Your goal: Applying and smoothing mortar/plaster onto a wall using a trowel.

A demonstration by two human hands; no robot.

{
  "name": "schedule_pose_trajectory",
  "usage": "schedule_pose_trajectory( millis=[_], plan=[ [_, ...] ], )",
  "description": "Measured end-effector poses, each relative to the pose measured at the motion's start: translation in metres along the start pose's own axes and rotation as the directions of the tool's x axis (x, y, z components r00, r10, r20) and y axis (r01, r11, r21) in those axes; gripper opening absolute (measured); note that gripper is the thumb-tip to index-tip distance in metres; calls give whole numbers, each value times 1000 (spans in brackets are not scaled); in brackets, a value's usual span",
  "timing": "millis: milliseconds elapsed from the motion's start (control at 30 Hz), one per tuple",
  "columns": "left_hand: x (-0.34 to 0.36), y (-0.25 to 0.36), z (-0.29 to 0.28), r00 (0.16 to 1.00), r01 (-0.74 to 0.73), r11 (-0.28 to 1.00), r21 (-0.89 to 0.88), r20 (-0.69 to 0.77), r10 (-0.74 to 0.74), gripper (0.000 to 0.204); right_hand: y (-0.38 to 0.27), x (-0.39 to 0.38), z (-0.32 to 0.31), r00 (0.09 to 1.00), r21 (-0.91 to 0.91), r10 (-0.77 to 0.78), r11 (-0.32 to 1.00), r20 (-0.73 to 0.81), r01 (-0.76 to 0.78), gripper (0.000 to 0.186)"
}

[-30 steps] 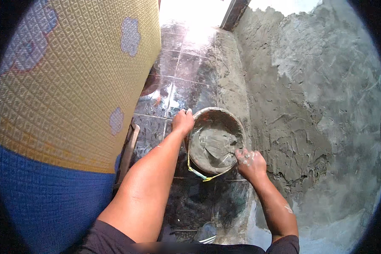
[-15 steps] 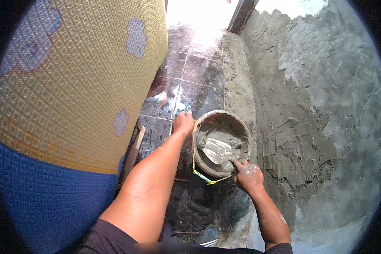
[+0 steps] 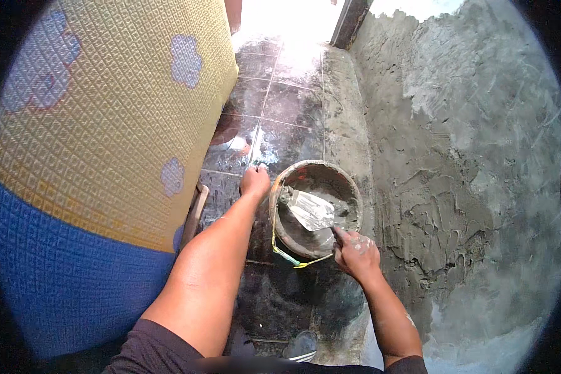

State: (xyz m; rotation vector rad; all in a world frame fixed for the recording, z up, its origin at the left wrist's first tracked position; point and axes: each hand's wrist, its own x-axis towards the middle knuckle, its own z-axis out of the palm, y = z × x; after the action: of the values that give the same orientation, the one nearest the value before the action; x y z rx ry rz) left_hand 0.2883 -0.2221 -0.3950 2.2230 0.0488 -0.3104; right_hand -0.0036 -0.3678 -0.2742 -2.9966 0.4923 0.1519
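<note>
A round, mortar-smeared bucket stands on the dark tiled floor beside a freshly plastered grey wall. My left hand rests on the floor against the bucket's left rim. My right hand grips the handle of a steel trowel, whose blade lies inside the bucket among wet grey mortar. A yellow cord hangs at the bucket's near side.
A large yellow and blue patterned mattress or cushion leans on the left, filling that side. A wooden handle lies at its foot. A strip of mortar runs along the wall's base. A bright doorway opens at the top.
My right hand has drawn back toward the bucket's near rim, and the trowel blade now shows bare metal inside the bucket. My left hand has stayed by the bucket's left rim.
</note>
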Motion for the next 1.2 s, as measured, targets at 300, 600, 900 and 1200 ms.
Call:
schedule_pose_trajectory(
  millis=[300, 600, 900, 1200],
  plan=[
    [-19, 1, -40, 1000, 14, 1000, 9, -7, -14, 49, -4, 3, 17, 999, 152, -35, 988, 19, 31, 45],
    [-39, 1, -84, 994, -104, 995, -3, -39, 104, 50, 28, -36, 16, 962, 492, 273, 838, -7, -234, 38],
    [53, -75, -84, 969, -245, 963, 112, 62, 239, 55, 61, -186, 36, 797, 719, 592, 606, -122, -340, 40],
    [36, -52, -82, 977, -207, 972, 111, 80, 199, 52, 79, -280, 34, 643, 963, 719, -156, 263, -219, 15]
  ],
)
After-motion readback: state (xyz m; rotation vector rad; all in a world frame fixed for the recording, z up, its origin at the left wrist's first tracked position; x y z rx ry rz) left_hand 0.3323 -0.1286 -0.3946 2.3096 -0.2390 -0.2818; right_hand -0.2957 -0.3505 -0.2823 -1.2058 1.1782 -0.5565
